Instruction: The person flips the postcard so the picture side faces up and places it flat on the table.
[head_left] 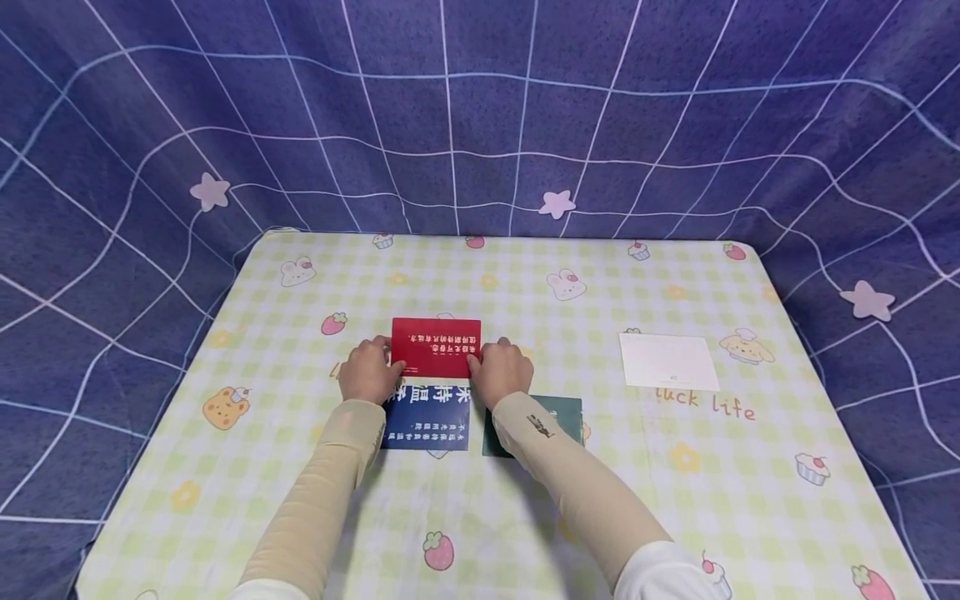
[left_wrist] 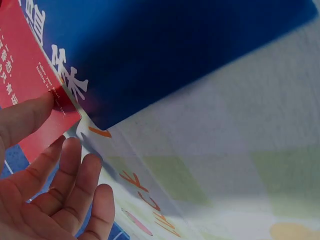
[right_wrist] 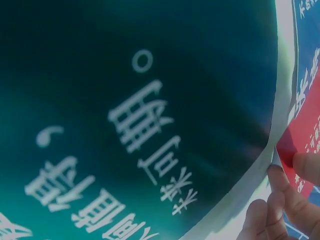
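Note:
Both hands hold a red card (head_left: 437,347) with printed white characters, one hand at each short side. The left hand (head_left: 367,371) pinches its left side; in the left wrist view the thumb (left_wrist: 30,117) lies on the printed face, with the fingers at the edge and behind. At the opposite side, the right hand (head_left: 502,372) pinches the card between thumb and fingers. A blue card (head_left: 427,421) with white characters lies just nearer than the red one. Under the right forearm is a dark green card (head_left: 564,412), partly hidden by the sleeve.
A white card (head_left: 669,361) lies farther right on the table. The green-and-white checked tablecloth (head_left: 457,492) carries printed cartoon figures. A dark blue curtain (head_left: 480,108) with pale grid lines stands behind the table and along both sides.

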